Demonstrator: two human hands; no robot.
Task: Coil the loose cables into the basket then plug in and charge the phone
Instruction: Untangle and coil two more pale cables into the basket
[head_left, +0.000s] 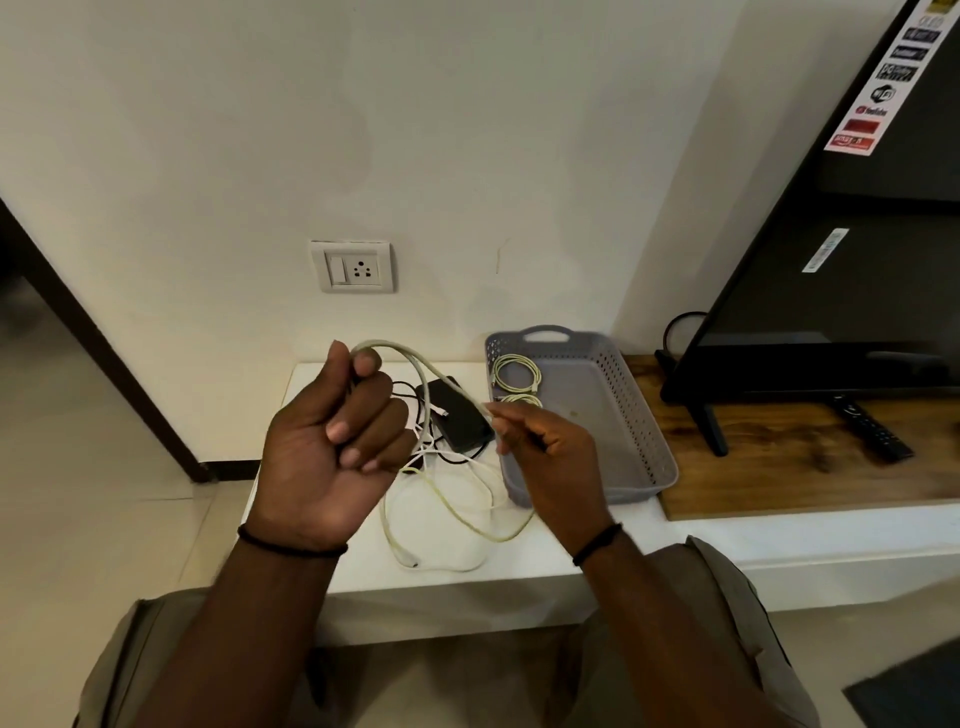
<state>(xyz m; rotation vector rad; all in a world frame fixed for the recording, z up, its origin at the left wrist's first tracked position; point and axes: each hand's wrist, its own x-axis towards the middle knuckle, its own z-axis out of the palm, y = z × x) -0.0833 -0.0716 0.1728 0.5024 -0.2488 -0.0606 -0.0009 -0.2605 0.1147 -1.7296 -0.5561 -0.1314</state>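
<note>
My left hand (332, 447) is raised above the white shelf, its fingers curled round a loop of a pale cable (415, 364). My right hand (540, 447) pinches the same cable further along, near the grey basket (649, 441). Two coiled cables (514, 376) lie in the basket's far left corner. A dark phone (460, 415) lies on the shelf between my hands. Loose white and yellowish cables (457, 514) sprawl on the shelf below it, with a black cable (410, 395) beside the phone.
A wall socket with a switch (352, 267) is set in the wall above the shelf (311, 384). To the right a television (831, 270) stands on a wooden top (779, 467), with a remote (872, 428) beside its foot. My knees are below.
</note>
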